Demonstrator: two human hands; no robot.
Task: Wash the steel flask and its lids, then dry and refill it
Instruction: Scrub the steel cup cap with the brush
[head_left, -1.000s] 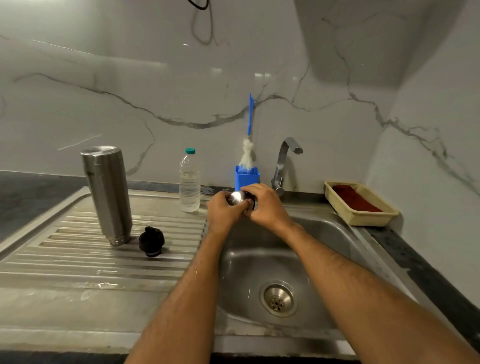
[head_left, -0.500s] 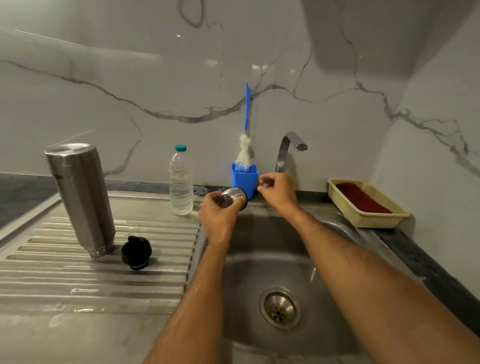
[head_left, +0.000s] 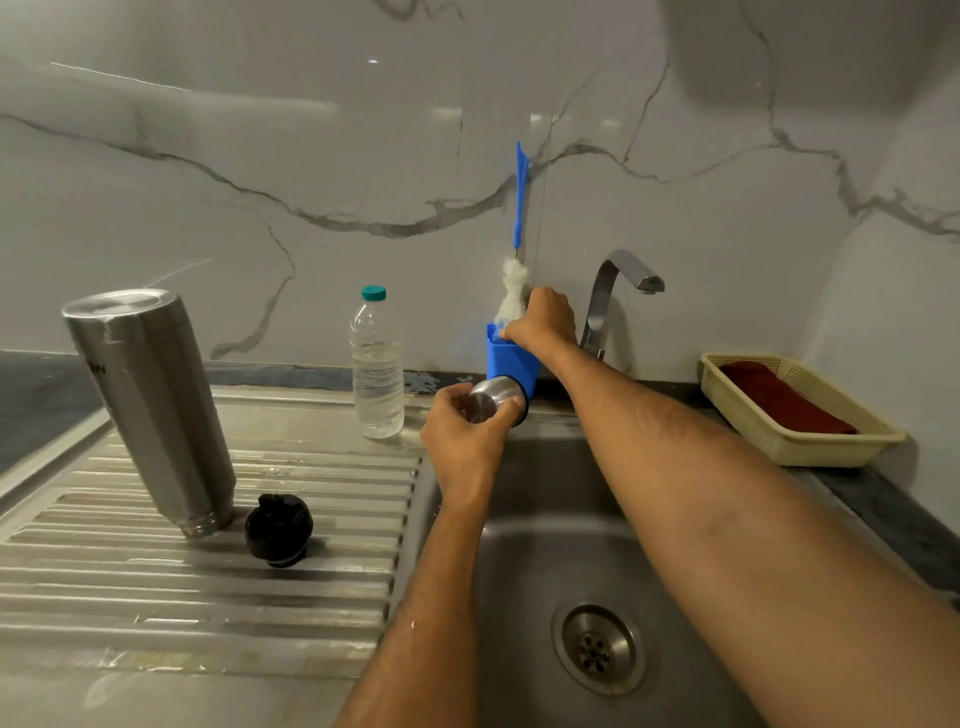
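Head view: mid-frame, the left hand grips a small steel lid over the sink's back edge. Just above, the right hand curls its fingers at the rim of a blue holder containing a bottle brush. At left, the steel flask stands inverted on the ribbed surface, a black lid beside it. A water bottle stands behind.

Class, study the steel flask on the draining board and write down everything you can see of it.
The flask is a tall cylinder of brushed steel, standing upside down on the ribbed draining board, its flat base uppermost and its threaded neck resting on the ridges. Dark lettering shows near the base. No hand touches it. A black lid lies just right of its neck; whether they touch is unclear.
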